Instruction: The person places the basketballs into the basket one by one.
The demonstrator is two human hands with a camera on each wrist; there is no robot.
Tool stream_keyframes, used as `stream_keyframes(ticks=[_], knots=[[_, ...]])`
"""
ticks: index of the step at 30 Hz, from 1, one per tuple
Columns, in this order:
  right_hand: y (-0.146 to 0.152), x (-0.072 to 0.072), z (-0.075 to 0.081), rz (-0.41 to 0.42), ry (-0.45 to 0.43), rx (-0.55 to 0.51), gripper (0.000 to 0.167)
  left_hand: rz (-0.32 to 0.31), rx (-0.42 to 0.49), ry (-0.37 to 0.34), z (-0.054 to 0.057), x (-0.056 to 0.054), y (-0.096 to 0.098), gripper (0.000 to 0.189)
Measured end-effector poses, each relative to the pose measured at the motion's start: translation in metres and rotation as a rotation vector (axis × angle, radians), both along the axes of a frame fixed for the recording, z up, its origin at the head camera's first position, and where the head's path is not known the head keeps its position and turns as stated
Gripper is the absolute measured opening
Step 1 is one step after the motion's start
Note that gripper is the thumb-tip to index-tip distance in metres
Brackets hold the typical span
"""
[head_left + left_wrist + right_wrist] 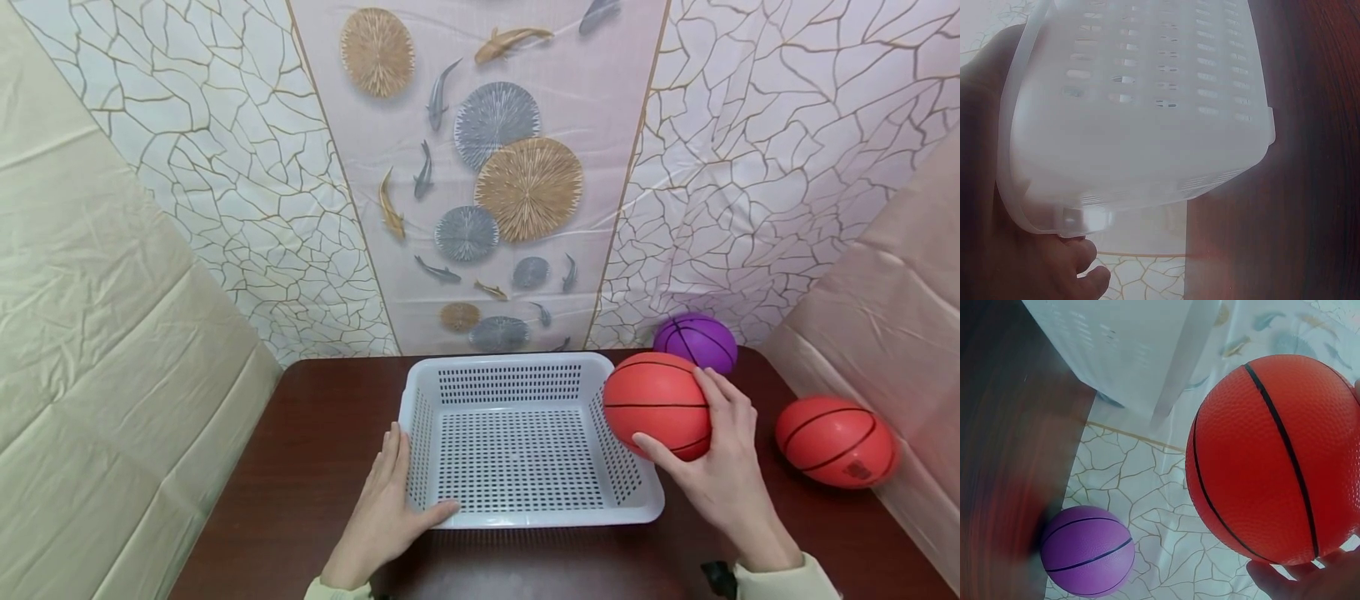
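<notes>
My right hand point(723, 475) grips a red toy basketball point(654, 404), with the thumb at its near side and fingers over its right side. In the head view this ball overlaps the right rim of a white perforated plastic basket point(517, 521); the right wrist view shows the ball point(1272, 462) raised off the table. My left hand point(386, 500) rests on the basket's near left corner, its fingers straight along the left rim and its thumb over the front rim. The left wrist view shows the basket's outer wall point(1147, 137) beside that hand. No ball shows inside the basket.
A purple ball point(697, 342) sits at the table's back right, near the patterned wall covering point(750, 225). Another red ball point(836, 442) lies at the right edge by the beige side cloth point(885, 317). Dark brown tabletop point(315, 450) extends left of the basket.
</notes>
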State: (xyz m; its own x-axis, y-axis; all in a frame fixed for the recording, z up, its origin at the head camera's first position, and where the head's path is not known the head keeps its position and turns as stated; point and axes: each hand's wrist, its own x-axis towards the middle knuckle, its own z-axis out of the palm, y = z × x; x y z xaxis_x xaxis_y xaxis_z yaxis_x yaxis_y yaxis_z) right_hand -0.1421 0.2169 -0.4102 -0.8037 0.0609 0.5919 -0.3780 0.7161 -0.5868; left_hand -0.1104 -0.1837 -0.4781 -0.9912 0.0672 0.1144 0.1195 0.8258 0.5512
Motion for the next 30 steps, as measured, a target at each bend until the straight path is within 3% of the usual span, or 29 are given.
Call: stream_keyframes(ticks=[30], knots=[[-0.021, 0.009, 0.0, 0.086, 0.015, 0.005, 0.113, -0.006, 0.037, -0.011, 0.0, -0.001, -0.001, 0.126]])
